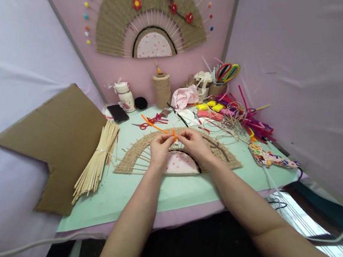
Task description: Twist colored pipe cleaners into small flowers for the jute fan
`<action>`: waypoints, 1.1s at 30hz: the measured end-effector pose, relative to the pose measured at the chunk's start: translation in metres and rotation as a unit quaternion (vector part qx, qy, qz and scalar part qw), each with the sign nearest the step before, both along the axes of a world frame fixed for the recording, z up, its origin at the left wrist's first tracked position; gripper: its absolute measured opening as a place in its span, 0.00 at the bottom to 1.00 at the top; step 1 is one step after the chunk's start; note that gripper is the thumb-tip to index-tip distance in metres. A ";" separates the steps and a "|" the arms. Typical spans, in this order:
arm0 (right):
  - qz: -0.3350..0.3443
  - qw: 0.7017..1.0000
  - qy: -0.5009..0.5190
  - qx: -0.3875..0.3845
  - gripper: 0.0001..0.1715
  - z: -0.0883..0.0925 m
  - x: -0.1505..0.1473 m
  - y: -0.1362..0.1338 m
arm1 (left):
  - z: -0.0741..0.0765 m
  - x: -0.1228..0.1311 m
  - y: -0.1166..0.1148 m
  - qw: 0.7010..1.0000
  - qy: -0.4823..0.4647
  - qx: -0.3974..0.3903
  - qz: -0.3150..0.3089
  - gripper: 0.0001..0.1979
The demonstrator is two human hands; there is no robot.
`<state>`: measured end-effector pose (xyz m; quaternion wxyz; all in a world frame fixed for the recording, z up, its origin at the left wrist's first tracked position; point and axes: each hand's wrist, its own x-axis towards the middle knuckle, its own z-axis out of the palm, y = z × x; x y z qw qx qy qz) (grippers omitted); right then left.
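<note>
Both hands meet over a half-round woven jute fan (130, 158) lying on the mint-green mat (130, 196). My left hand (159, 147) and my right hand (193, 141) pinch an orange pipe cleaner (154, 125) between their fingertips, bent into a small shape at the grip; its long end trails up and to the left. Under the hands lies the fan's pink dotted centre piece (181, 166) with a black rim.
A bundle of bamboo sticks (96, 164) and a cardboard sheet (58, 138) lie left. Red scissors (141, 125), a twine spool (162, 89), a phone (118, 112), yellow and pink clay blocks (210, 108), many pipe cleaners (252, 123) and a patterned glue gun (270, 158) lie behind and right. A finished fan (147, 14) hangs on the wall.
</note>
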<state>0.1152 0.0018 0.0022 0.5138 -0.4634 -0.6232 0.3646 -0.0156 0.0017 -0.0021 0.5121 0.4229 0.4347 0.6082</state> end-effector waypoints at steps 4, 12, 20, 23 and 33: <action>-0.011 0.999 -0.048 0.016 0.09 -0.001 -0.001 -0.001 | -0.001 0.003 -0.001 0.999 0.011 0.001 0.032 0.08; -0.043 0.998 0.012 -0.039 0.10 -0.005 -0.003 0.001 | 0.004 0.005 -0.003 0.999 -0.033 -0.016 0.017 0.11; -0.080 0.997 -0.020 0.003 0.10 -0.003 -0.003 -0.001 | 0.008 0.004 -0.005 0.991 -0.085 -0.092 -0.043 0.12; -0.073 0.997 -0.025 0.006 0.10 -0.002 -0.004 -0.003 | 0.004 0.002 -0.004 0.994 -0.055 -0.085 -0.042 0.14; 0.018 0.988 0.111 -0.103 0.16 -0.002 0.008 0.008 | 0.014 -0.001 -0.007 0.991 -0.049 -0.085 -0.097 0.12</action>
